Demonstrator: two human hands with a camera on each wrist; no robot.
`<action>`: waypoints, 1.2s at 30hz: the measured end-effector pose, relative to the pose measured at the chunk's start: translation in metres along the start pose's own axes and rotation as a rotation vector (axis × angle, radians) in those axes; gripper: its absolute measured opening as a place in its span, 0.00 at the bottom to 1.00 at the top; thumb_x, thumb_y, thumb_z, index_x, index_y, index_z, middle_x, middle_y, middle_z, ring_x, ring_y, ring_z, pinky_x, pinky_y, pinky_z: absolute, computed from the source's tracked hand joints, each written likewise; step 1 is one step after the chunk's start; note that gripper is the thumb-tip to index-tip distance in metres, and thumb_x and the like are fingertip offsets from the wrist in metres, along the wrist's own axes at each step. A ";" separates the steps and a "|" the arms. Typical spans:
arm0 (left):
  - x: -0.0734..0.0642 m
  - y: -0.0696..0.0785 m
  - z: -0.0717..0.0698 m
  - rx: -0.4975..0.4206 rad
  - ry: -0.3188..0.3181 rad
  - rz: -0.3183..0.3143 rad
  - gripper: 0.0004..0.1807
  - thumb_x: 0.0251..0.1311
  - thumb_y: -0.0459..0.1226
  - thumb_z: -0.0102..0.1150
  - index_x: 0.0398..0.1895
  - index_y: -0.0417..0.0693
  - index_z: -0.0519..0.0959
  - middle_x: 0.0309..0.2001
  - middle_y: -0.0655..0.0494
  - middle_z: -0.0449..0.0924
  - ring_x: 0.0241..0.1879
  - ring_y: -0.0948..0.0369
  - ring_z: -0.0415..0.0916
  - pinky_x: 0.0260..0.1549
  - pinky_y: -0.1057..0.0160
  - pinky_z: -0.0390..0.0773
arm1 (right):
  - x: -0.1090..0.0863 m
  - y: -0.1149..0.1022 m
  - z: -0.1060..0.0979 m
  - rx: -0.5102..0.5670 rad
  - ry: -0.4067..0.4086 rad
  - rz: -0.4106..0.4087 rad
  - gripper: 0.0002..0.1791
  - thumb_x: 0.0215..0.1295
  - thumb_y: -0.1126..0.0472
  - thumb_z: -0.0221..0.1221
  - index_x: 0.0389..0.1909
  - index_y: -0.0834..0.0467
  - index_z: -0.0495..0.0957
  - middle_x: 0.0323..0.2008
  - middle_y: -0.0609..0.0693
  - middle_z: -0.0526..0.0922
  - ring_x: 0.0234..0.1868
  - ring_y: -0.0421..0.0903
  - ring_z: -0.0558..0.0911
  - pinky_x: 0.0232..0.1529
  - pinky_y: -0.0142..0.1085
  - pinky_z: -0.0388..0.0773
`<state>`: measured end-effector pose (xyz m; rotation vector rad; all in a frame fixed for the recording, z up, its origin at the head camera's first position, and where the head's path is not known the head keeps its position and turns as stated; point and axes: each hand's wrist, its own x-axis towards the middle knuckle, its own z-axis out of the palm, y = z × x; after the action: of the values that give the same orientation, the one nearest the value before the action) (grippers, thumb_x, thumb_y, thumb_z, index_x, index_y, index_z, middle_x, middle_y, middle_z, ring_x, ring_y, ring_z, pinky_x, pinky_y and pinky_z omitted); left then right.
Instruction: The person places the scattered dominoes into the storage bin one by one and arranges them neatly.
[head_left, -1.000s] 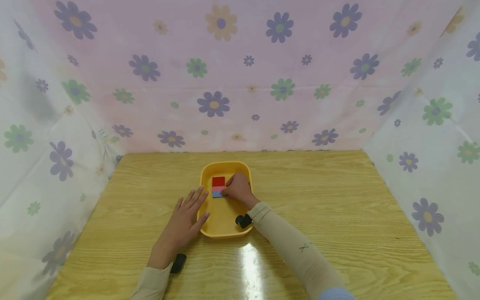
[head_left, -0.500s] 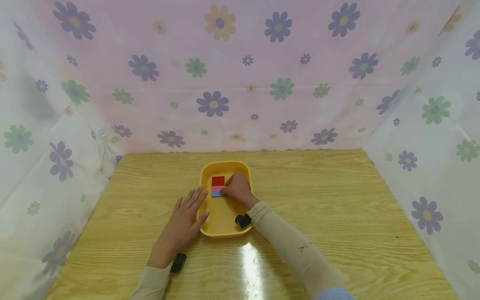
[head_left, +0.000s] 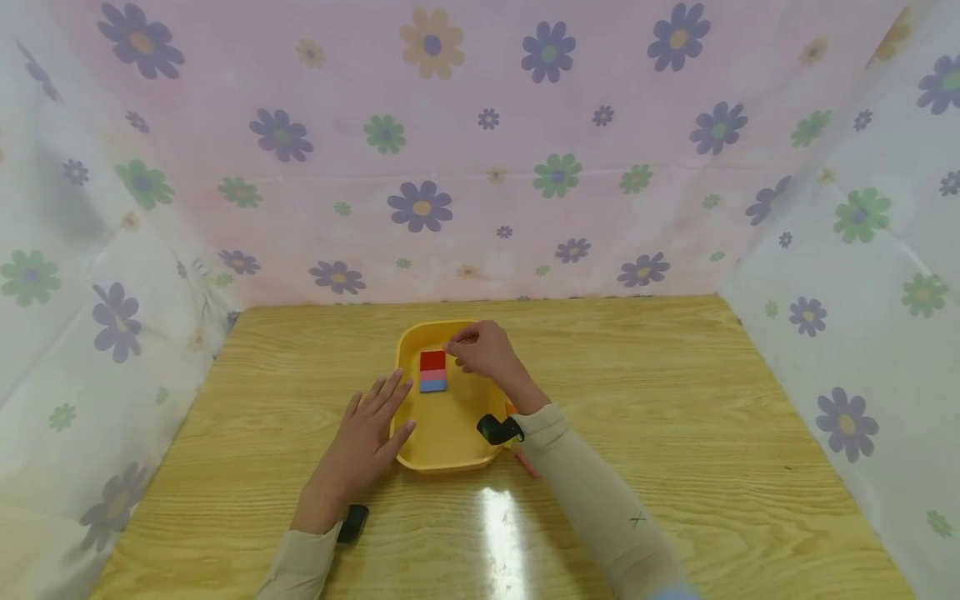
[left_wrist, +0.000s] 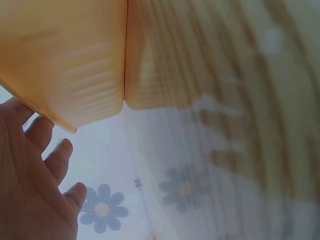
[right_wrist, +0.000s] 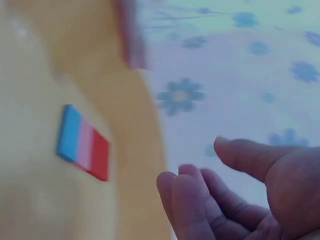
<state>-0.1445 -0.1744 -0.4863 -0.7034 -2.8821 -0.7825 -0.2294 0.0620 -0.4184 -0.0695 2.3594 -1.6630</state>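
A red block [head_left: 432, 360], a pink block [head_left: 432, 375] and a blue block [head_left: 432, 386] lie flat, edge against edge, inside the yellow tray [head_left: 450, 463]. My left hand [head_left: 365, 435] rests at the tray's left rim with straight, spread fingers. In the left wrist view its fingertips lie along the tray's edge. Over the tray's upper right part is my right hand [head_left: 489, 352], beside the red block. The right wrist view shows the thumb [right_wrist: 245, 154] apart from the bent fingers [right_wrist: 192, 200], with nothing between them.
Beside the tray's right side, a thin pink piece [head_left: 527, 463] and a bit of orange [head_left: 511, 409] show, partly hidden by my right forearm. The wooden table [head_left: 637, 383] is enclosed by flowered cloth [head_left: 480, 150] at the back and sides.
My right hand has lifted off the blue block and moved up and right; its thumb and fingers have parted. The pink and orange bits beside the tray have become visible. The left hand stays put.
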 end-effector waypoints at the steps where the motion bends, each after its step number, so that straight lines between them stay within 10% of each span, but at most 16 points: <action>1: 0.000 0.000 0.000 -0.001 0.000 0.000 0.34 0.75 0.50 0.52 0.79 0.47 0.61 0.81 0.49 0.52 0.79 0.43 0.49 0.72 0.30 0.44 | -0.003 -0.001 -0.005 0.016 -0.004 -0.013 0.16 0.71 0.58 0.64 0.50 0.67 0.82 0.46 0.65 0.86 0.48 0.65 0.85 0.51 0.53 0.84; 11: -0.002 -0.002 0.003 -0.010 -0.016 0.002 0.35 0.75 0.50 0.51 0.80 0.49 0.59 0.82 0.51 0.49 0.80 0.43 0.48 0.73 0.30 0.42 | -0.035 0.021 -0.054 0.049 0.097 -0.129 0.16 0.75 0.59 0.59 0.52 0.67 0.82 0.44 0.64 0.85 0.41 0.54 0.84 0.45 0.48 0.86; 17: -0.002 -0.001 0.001 -0.007 -0.017 0.002 0.35 0.76 0.50 0.51 0.80 0.48 0.59 0.81 0.50 0.49 0.79 0.42 0.48 0.73 0.30 0.43 | -0.040 0.061 -0.073 0.025 0.126 -0.101 0.17 0.76 0.57 0.58 0.54 0.67 0.81 0.48 0.68 0.84 0.48 0.65 0.82 0.49 0.55 0.84; 36: -0.001 0.001 0.000 0.000 -0.012 -0.001 0.35 0.76 0.50 0.51 0.80 0.47 0.59 0.81 0.50 0.50 0.80 0.43 0.48 0.73 0.31 0.43 | -0.079 0.130 -0.110 -0.047 -0.034 -0.094 0.19 0.71 0.60 0.64 0.55 0.70 0.80 0.46 0.62 0.86 0.44 0.52 0.85 0.40 0.37 0.85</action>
<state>-0.1430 -0.1745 -0.4859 -0.7096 -2.8935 -0.7804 -0.1654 0.2228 -0.4907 -0.2193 2.4038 -1.6341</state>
